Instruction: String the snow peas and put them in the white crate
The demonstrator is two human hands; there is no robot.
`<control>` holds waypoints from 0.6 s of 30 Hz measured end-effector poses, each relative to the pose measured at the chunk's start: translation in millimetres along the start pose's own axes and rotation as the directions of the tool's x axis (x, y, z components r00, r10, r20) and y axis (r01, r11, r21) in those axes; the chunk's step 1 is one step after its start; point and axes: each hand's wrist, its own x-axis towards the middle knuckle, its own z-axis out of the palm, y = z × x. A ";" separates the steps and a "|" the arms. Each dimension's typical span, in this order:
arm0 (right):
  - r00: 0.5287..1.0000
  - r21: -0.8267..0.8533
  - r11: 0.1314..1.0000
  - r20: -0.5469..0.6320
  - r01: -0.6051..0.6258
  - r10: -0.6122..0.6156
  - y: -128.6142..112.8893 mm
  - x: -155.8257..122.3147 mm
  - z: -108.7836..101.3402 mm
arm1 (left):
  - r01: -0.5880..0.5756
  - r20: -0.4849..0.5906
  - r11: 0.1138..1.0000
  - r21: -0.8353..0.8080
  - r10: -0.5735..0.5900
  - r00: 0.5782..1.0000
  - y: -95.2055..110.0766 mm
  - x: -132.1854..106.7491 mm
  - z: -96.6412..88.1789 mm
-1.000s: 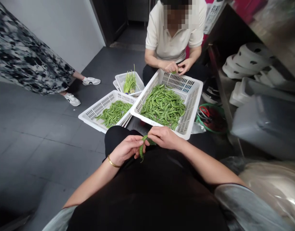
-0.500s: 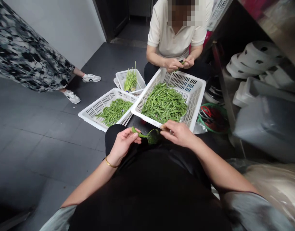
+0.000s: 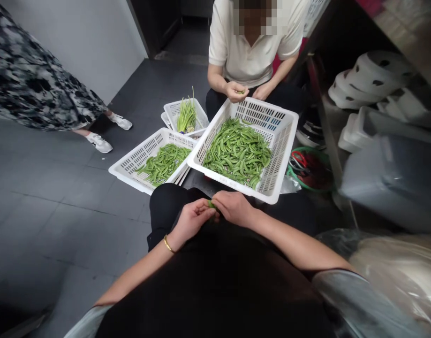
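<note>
My left hand (image 3: 191, 219) and my right hand (image 3: 234, 207) meet over my lap, both pinched on one green pea pod (image 3: 211, 205), which is mostly hidden by the fingers. Just beyond them stands a large white slotted basket (image 3: 275, 159) heaped with green pea pods (image 3: 238, 152). To its left a second white basket (image 3: 131, 164) holds a smaller layer of pods (image 3: 163, 162).
A small white basket (image 3: 173, 110) further back holds green strings and stems. A person in a cream shirt sits opposite, hands (image 3: 236, 90) at the big basket's far rim. Another person's legs and white shoes (image 3: 100, 142) stand at left. White containers fill a shelf at right.
Half a second ago my hands were apart, the left holding the pod out with a string pulled off it. Now they have come back together on the pod over my lap.
</note>
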 end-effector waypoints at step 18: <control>0.634 -0.435 0.737 0.384 -0.517 0.671 132.7 102.2 2.1 | 0.042 -0.118 0.860 -0.509 -0.118 0.986 19.0 29.2 -51.0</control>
